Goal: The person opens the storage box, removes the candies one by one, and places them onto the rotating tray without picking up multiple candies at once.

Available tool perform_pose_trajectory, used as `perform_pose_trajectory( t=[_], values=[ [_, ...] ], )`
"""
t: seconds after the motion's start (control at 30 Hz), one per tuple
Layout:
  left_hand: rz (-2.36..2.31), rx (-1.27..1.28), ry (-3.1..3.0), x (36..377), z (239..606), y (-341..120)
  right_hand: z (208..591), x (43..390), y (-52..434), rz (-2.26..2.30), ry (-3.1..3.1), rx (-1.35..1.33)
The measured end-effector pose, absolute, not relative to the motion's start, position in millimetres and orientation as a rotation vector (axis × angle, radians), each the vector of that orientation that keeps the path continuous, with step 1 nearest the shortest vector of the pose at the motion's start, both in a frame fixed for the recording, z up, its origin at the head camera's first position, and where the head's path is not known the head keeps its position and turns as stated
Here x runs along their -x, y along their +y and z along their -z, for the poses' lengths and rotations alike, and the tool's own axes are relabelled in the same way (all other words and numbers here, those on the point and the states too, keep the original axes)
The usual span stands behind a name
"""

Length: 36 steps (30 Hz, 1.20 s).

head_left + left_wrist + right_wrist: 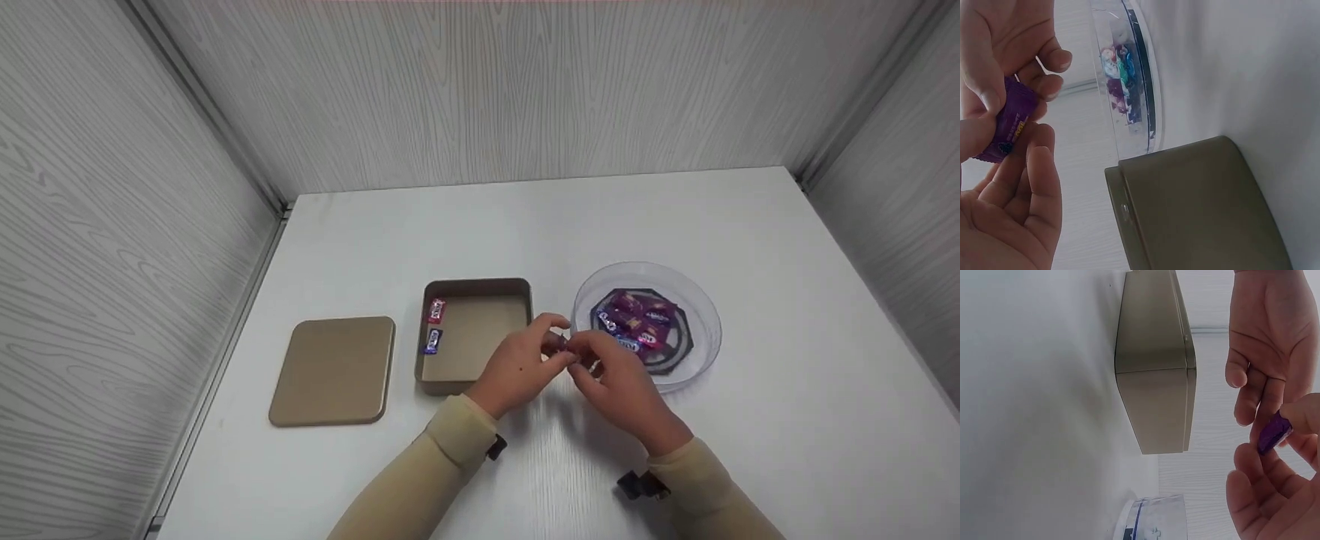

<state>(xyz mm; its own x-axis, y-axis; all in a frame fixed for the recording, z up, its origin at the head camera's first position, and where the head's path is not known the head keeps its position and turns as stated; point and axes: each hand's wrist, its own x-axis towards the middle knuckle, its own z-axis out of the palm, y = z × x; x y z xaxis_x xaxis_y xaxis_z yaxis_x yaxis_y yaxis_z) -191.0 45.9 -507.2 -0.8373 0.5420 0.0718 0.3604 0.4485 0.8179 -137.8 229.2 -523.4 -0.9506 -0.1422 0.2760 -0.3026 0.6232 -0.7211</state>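
Between my two hands is a small purple wrapped candy (1016, 115), pinched at its ends just above the table between the tin and the bowl. My left hand (521, 371) grips one end with thumb and fingers, beside the right wall of the tin box (475, 388). On the other end, my right hand (621, 384) pinches the wrapper in front of the clear round bowl (711, 352). Several purple, red and blue candies (646, 315) lie in that bowl. Inside the tin, a red candy (436, 310) and a blue candy (433, 341) line its left side.
A flat gold-coloured lid (334, 371) lies on the white table (480, 232) to the left of the tin. Wood-grained panels (480, 97) stand at the back and on both sides.
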Motion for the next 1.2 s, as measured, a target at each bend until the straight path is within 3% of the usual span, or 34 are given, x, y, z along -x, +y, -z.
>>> perform_pose_trajectory(
  t=[0.27,0.8,1.2],
  values=[
    [-1.230,-0.807,2.568,194.5,510.4,42.0,525.1,146.1,245.9,-1.087,-2.712,-0.316],
    [-1.151,-0.531,2.660,211.3,516.4,15.2,531.9,185.6,332.4,-0.773,-3.015,0.034],
    [-0.980,-0.305,2.772,227.5,530.8,-9.5,541.5,190.6,337.9,-0.612,-3.053,0.070]
  ],
)
